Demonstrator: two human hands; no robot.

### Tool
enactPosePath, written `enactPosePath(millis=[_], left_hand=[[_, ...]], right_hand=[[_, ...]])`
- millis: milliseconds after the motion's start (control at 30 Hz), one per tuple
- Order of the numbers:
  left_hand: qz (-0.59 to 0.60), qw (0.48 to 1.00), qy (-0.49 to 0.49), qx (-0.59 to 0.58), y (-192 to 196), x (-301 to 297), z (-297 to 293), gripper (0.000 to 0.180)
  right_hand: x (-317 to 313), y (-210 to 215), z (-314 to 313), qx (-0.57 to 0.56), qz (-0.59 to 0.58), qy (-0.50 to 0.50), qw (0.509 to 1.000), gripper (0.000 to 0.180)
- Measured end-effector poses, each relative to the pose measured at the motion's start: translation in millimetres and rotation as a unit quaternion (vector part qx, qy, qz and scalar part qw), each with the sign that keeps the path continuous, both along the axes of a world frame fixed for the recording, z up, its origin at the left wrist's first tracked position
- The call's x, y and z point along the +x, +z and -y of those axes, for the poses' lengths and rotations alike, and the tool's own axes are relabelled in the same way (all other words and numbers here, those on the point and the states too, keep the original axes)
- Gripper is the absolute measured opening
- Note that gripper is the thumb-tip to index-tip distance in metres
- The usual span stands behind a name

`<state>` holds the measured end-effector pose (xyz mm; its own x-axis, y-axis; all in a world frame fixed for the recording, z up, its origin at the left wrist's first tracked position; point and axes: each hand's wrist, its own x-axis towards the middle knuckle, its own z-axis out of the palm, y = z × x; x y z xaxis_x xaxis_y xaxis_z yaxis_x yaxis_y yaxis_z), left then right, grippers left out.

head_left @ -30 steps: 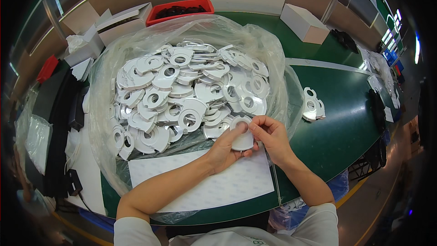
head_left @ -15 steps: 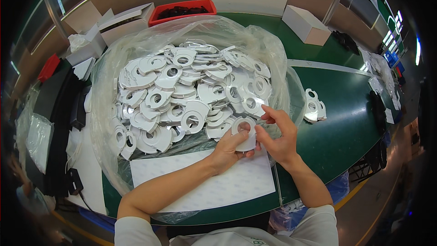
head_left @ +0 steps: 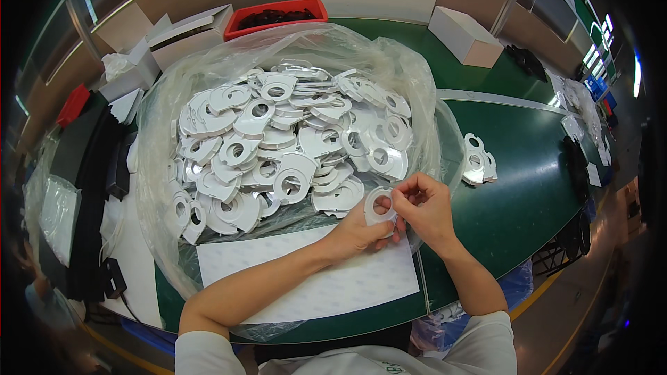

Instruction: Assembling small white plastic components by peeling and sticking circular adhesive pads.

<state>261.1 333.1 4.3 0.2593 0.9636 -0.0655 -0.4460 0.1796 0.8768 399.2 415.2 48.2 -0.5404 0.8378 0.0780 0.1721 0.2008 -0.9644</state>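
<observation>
A white plastic part with a round hole (head_left: 379, 212) is gripped by my left hand (head_left: 356, 236), over the right end of a white sheet (head_left: 306, 281). My right hand (head_left: 427, 212) is closed at the part's right edge, thumb and forefinger pinched together there; whether something small sits between those fingertips is hidden. Just beyond my hands, a large heap of similar white plastic parts (head_left: 292, 167) lies in a clear plastic bag (head_left: 156, 187) that is spread open. A few more white parts (head_left: 478, 161) lie on the green table to the right.
Along the back stand a red bin (head_left: 240, 17) of dark pieces and a white box (head_left: 464, 36). Open cartons (head_left: 191, 31) stand at the back left. The green table (head_left: 517, 139) extends to the right, and a black adapter (head_left: 113, 276) with a cable lies at left.
My right hand's raised fingers have folded in to a pinch at the part's edge. The part has turned in my left hand and shifted slightly right.
</observation>
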Motion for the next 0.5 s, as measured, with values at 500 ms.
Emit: enactPosePath(millis=[500], left_hand=[[0.037, 0.998, -0.028, -0.045, 3.6, -6.5, -2.9, 0.039]], right_hand=[[16.0, 11.4, -15.1, 0.117, 0.127, 0.105, 0.979, 0.024]])
